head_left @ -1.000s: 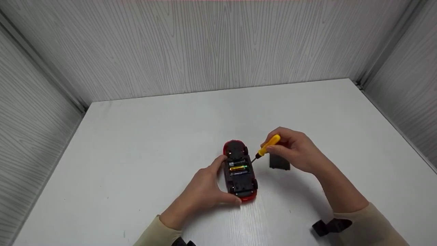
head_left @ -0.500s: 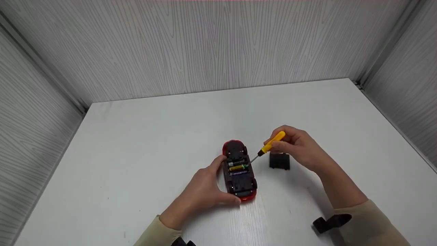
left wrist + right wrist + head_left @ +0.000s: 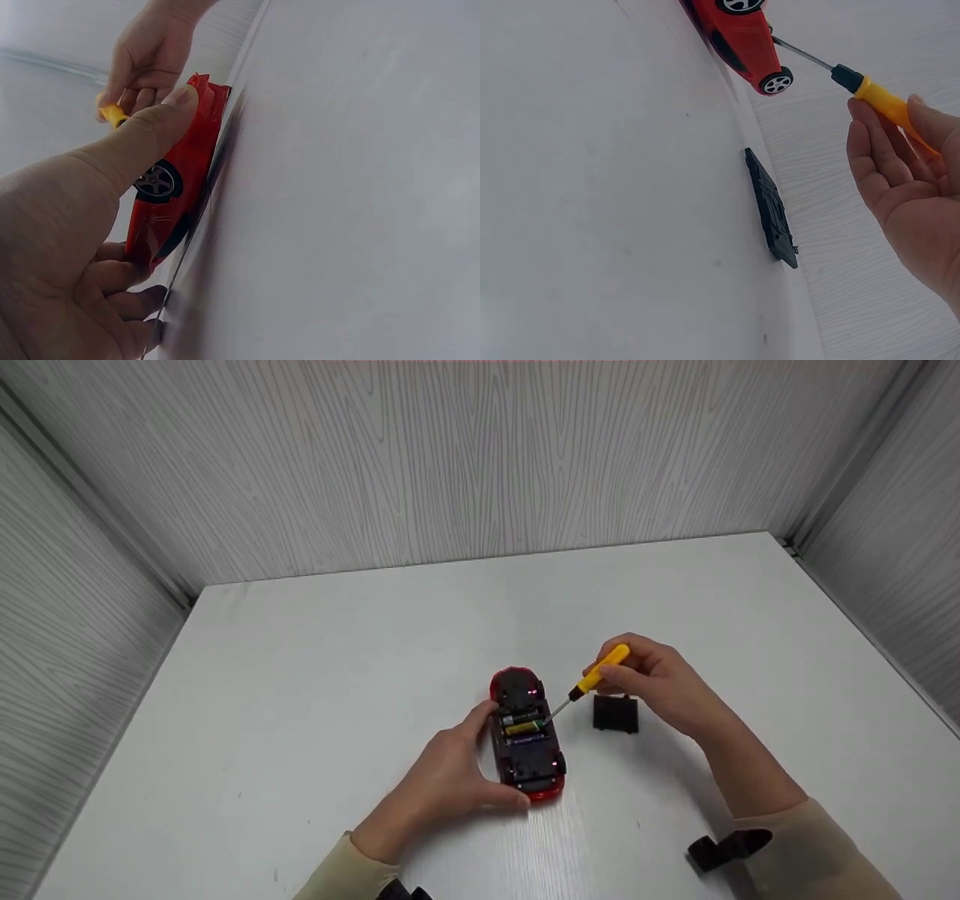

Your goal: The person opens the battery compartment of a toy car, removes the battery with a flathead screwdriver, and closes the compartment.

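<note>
A red toy car [image 3: 534, 765] lies upside down on the table, its black underside facing up. Several batteries sit in its uncovered compartment, among them a yellow battery [image 3: 521, 729] with a green end. My left hand [image 3: 450, 776] grips the car along its left side, thumb at the near end and fingers toward the far half; the left wrist view shows the thumb across the red body [image 3: 201, 139]. Between thumb and fingers, my right hand [image 3: 660, 690] holds a yellow-handled screwdriver [image 3: 604, 667] at a slant. Its tip meets the green end of the yellow battery.
A black battery cover [image 3: 616, 714] lies flat to the right of the car, below the right hand. The white table [image 3: 337, 675] is bounded by a grained back wall [image 3: 480, 457] and side walls.
The screwdriver tip has shifted from the compartment's right edge to the yellow battery's end, the right hand moving slightly up and right. Pinkish lights now show by the car's right wheels.
</note>
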